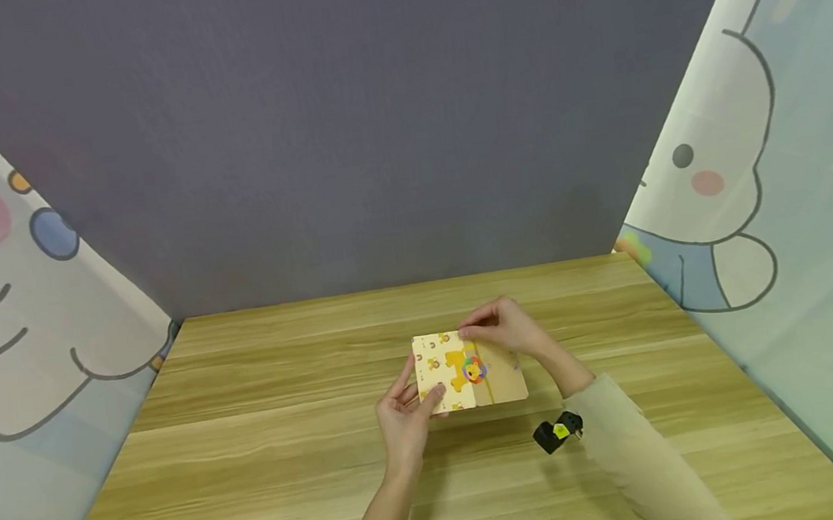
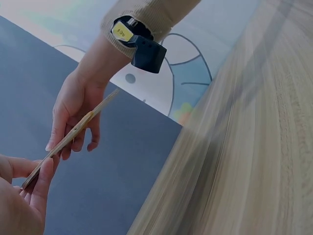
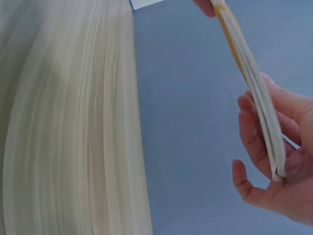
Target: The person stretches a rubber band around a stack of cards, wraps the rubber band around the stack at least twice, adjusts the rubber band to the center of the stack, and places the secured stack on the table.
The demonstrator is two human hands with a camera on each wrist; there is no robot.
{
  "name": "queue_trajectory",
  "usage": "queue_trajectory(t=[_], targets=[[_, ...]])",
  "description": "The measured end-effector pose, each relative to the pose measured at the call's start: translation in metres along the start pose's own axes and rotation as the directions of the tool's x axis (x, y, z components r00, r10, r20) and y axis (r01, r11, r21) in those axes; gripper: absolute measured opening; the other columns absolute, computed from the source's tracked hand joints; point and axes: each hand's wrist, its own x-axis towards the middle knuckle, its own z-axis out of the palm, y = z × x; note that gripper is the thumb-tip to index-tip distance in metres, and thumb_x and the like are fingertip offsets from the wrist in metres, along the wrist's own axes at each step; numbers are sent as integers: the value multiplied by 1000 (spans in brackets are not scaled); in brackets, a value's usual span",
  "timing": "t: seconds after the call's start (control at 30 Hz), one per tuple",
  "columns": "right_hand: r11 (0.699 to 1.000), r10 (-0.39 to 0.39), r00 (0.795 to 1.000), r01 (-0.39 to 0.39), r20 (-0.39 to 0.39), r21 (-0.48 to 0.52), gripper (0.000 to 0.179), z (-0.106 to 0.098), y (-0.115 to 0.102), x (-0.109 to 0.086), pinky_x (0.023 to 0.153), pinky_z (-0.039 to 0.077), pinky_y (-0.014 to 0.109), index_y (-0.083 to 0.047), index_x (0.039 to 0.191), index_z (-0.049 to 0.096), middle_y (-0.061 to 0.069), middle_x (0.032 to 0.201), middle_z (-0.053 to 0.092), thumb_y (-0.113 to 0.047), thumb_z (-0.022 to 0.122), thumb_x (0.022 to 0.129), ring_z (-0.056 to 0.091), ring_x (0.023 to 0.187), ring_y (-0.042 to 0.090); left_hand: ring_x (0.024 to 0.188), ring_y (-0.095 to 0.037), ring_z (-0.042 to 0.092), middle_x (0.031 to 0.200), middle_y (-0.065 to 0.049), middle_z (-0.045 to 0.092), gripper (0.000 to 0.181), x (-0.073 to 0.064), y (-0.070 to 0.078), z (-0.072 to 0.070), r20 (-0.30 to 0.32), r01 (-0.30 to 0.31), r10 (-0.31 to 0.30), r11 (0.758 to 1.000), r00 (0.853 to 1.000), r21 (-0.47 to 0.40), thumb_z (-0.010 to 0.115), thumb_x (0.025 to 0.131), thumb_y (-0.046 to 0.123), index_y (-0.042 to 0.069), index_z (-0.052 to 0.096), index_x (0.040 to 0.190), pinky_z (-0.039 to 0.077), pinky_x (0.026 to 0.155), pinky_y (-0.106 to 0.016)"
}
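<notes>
Fingers [image 1: 435,395] pinch the lion-print booklet [image 1: 470,369]: left hand [image 1: 403,424] at eight o'clock, right hand [image 1: 508,329] at twelve, apparently opening or turning it; next calls for steady left support.

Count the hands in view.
2: the left hand grips the booklet's left side; the right hand pinches its top edge. Both show clearly in the head view.

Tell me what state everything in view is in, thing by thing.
Booklet: looks closed, held above the table
Left hand: gripping the booklet's left side
Right hand: pinching its far edge
Black wrist device: strapped at the right sleeve's cuff
Printed cloth: hanging
</notes>
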Motion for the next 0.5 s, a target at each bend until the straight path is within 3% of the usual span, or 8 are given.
queue_trajectory(t=[0.2,0.37,0.5], targets=[[999,-27,994,23,-107,-44,17,2,-8,-4,66,54,29,8,96,64,20,94,64,-3,60,84,60,80,28,58,-14,63,100,-27,59,59,1,1,-3,-22,-6,6,1000,1000,11,66,74,-7,-3,41,128,55,54,-42],[1000,-30,975,29,-218,-5,19,3,9,-4,76,53,38,4,97,65,17,97,64,-10,61,84,59,87,26,58,-13,63,99,-28,59,60,2,0,-5,-31,-20,20,1000,999,14,65,74,-9,-4,40,128,57,53,-34],[996,-28,950,52,-312,70,20,3,13,-10,78,53,33,3,98,65,16,97,64,-11,63,84,59,87,21,68,-17,65,96,-28,59,60,3,0,-7,-40,-28,29,999,999,17,64,74,-10,-5,40,128,57,53,-32]])
